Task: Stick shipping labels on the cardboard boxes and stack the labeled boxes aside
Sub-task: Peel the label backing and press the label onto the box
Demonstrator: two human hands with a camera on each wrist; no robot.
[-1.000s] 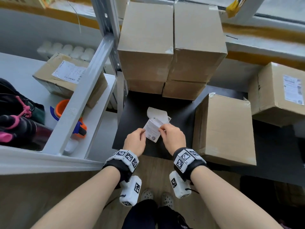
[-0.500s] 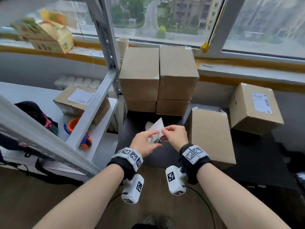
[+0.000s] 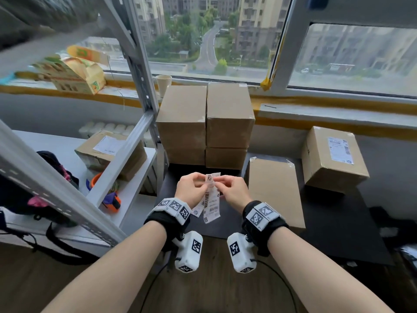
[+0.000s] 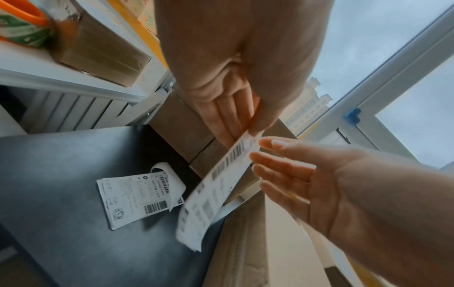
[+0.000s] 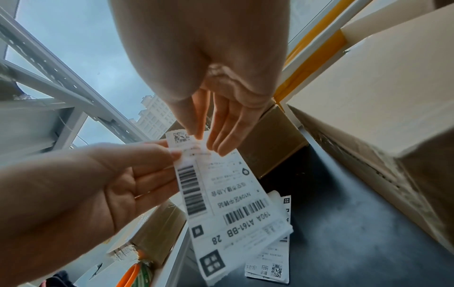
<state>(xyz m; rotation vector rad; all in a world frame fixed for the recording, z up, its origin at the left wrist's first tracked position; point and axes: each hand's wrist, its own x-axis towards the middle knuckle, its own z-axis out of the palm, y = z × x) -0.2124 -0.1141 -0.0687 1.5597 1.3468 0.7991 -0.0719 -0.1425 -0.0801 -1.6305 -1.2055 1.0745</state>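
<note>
A white shipping label [image 3: 211, 201] with barcodes hangs in the air over the black table [image 3: 327, 222]. My left hand [image 3: 204, 182] and right hand [image 3: 220, 183] both pinch its top edge. In the left wrist view the left hand [image 4: 248, 130] holds the label [image 4: 216, 186] between thumb and fingers. The right wrist view has the right hand [image 5: 199, 136] pinching the label [image 5: 228, 194] just under its top. A plain cardboard box [image 3: 274, 190] lies flat right of my hands. Spare labels [image 4: 137, 198] lie on the table below.
A stack of plain boxes [image 3: 205, 123] stands behind my hands against the window sill. One labeled box [image 3: 334, 157] sits at the right. Another labeled box [image 3: 110, 150] is on the white shelf at the left, behind a grey metal rack post [image 3: 144, 91].
Both hands have lifted the label off the table to chest height, and it now hangs downward. The head view has tilted up toward the window.
</note>
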